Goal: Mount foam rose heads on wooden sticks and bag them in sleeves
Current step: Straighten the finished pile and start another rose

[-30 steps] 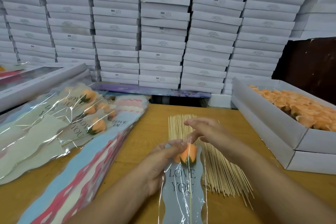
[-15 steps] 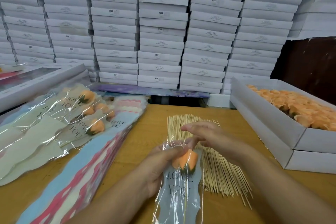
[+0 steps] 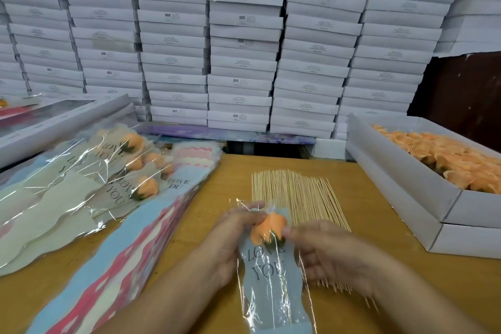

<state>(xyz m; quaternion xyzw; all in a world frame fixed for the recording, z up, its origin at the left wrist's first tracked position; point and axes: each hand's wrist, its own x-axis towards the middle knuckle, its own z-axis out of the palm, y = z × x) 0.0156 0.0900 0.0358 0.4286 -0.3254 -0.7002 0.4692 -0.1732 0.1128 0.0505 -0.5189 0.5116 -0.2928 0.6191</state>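
While your left hand (image 3: 230, 241) pinches the upper left edge of the clear sleeve (image 3: 273, 287), your right hand (image 3: 325, 249) grips its right side, thumb tip pressed just beside the green base of the orange rose head (image 3: 267, 228). The rose sits inside the sleeve at lower centre of the frame, above the printed words "LOVE YOU" (the stick beneath it shows only faintly through the plastic). Directly behind your hands, a spread of bare wooden sticks (image 3: 295, 195) lies on the wooden table (image 3: 379, 260). At the right edge of the frame, an open white box (image 3: 401, 184) holds loose orange rose heads (image 3: 444, 154). At the left, finished bagged roses (image 3: 119, 179) lie on top of a pile of empty sleeves (image 3: 113, 266) in blue, pink and cream. Stacked white cartons (image 3: 244, 43) fill the whole upper half of the frame.
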